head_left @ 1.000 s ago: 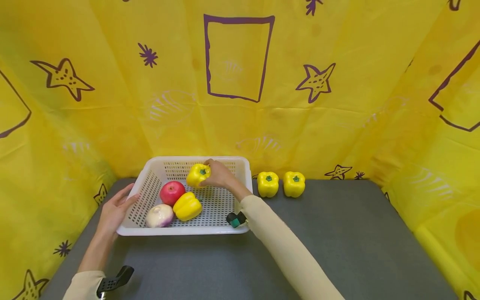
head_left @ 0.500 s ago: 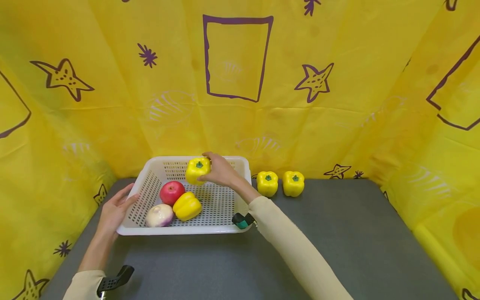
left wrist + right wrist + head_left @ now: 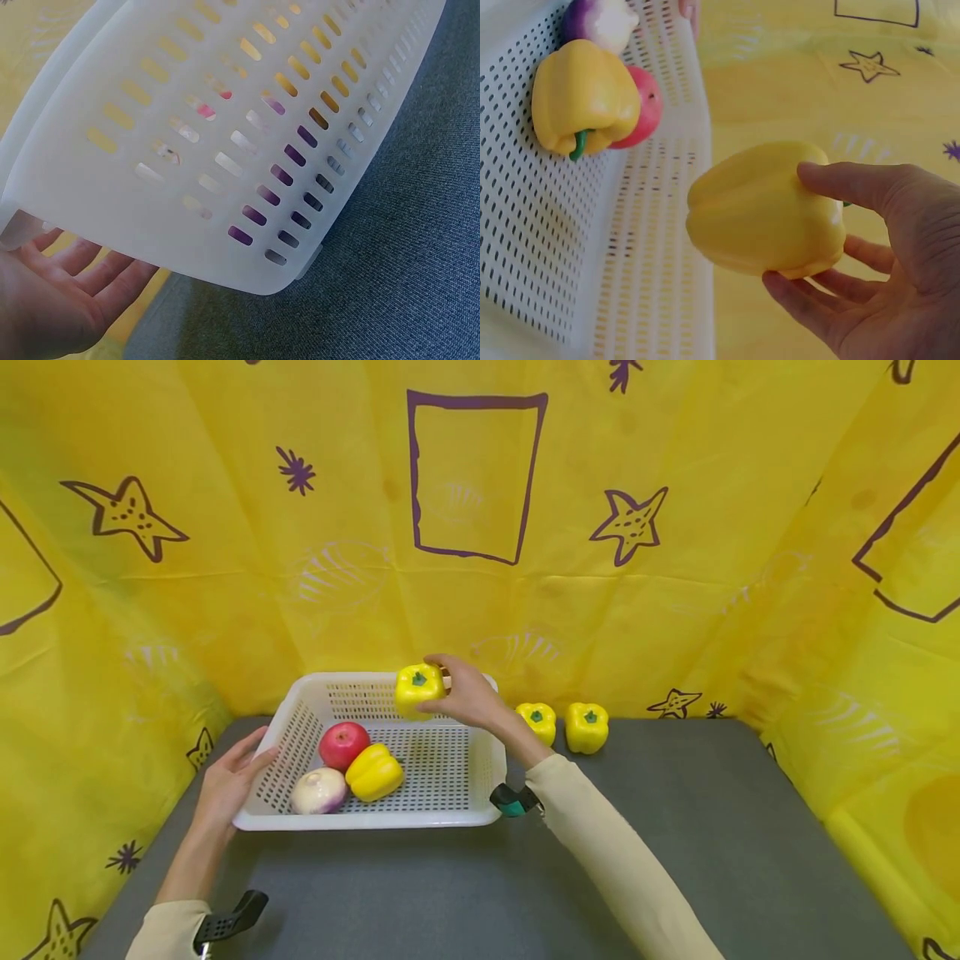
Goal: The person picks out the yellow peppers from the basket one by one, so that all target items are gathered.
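Note:
My right hand (image 3: pixel 474 693) holds a yellow bell pepper (image 3: pixel 417 687), thumb on one side and fingers on the other, raised over the back rim of the white plastic basket (image 3: pixel 450 818). In the right wrist view the pepper (image 3: pixel 757 210) lies sideways between thumb and fingertips, its green stem mostly hidden. My left hand (image 3: pixel 228 781) grips the basket's left side; in the left wrist view its fingers (image 3: pixel 112 281) reach behind the rim. Inside the basket sit another yellow bell pepper (image 3: pixel 374 772), a red round fruit (image 3: pixel 344 745) and a white-and-purple bulb (image 3: pixel 319 791), grouped at the left.
Two more yellow bell peppers stand on the dark grey table (image 3: pixel 675 843) right of the basket; the nearer one (image 3: pixel 538 720) is partly covered by my right wrist, the other pepper (image 3: pixel 587 727) shows fully. A yellow patterned cloth (image 3: pixel 480 610) hangs behind and at both sides.
My right hand has lifted the bell pepper out from low inside the basket, up and then rightward over the back rim. My left hand and the basket have stayed put.

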A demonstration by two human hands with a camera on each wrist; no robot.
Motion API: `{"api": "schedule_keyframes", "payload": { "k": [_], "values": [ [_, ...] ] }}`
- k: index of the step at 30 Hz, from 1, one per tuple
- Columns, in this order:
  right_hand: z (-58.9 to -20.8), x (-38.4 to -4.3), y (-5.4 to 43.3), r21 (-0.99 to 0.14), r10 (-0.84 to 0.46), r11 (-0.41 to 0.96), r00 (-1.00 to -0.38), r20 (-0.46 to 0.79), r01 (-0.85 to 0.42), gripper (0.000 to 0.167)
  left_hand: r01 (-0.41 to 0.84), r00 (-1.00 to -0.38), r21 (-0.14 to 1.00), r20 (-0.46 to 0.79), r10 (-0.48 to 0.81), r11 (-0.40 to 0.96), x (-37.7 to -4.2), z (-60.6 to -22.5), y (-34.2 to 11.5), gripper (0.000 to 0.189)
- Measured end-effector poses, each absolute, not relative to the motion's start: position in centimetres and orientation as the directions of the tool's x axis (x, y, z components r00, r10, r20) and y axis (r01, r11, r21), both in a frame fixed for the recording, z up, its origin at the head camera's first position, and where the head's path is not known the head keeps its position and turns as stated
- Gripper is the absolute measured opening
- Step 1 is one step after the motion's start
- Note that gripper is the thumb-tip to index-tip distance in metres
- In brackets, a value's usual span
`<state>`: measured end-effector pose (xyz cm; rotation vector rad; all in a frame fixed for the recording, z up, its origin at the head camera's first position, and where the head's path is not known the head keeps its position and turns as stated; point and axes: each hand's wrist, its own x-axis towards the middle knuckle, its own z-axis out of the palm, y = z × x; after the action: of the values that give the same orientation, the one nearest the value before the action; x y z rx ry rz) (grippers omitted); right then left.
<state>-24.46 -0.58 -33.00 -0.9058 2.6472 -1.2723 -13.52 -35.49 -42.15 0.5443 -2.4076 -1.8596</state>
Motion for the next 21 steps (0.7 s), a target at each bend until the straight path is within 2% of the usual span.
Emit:
{"api": "schedule_keyframes", "payload": {
  "k": [8,21],
  "values": [
    [-32.5,-24.5,1.5,-0.79,-0.522,0.41,-0.828,0.206,-0.455,0.076,-0.238,-0.938,0.946,-0.165,-0.305,0.221,-13.4,-42.0,-35.5,0.076],
    [-31.8,-24.2,4.7,-0.788,-0.503,0.4,-0.831,0.239,-0.469,0.075,-0.237,-0.941,0.947,-0.169,-0.293,0.215,-13.6,-42.2,-35.6,0.074]
  ]
}}
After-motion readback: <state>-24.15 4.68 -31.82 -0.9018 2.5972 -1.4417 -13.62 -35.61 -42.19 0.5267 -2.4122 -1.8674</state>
